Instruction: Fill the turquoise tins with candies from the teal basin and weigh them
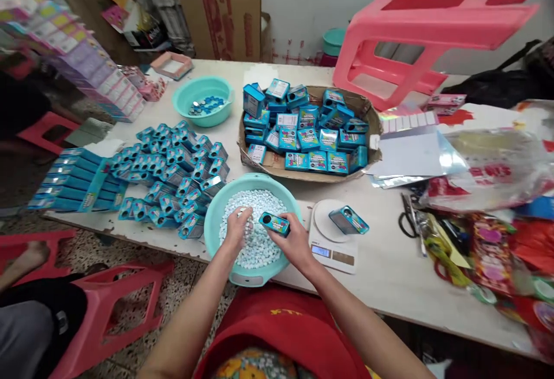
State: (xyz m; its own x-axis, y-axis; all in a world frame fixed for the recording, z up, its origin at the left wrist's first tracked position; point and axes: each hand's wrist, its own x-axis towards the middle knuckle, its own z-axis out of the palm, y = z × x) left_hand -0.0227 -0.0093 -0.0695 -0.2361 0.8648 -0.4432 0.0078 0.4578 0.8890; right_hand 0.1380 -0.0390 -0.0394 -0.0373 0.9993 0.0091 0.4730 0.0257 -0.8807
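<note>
A turquoise basin [210, 226] full of small white candies [259, 255] stands at the table's front edge. My left hand [237, 228] is over the candies, its fingers curled round a few of them. In my right hand [295, 241] is a small blue candy box [275, 223], tilted over the basin with the round hole in its end towards me. A white digital scale [332, 243] is just right of the basin, its display lit but too small to read. Another blue box [348, 220] lies partly on the scale.
Many blue boxes with round holes [173, 174] crowd the left. Behind, a cardboard tray [272, 168] holds more boxes. A second turquoise basin [179, 99] contains small blue and silvery pieces. Scissors [407, 217], bags and a pink stool [359, 67] occupy the right. Someone sits at left.
</note>
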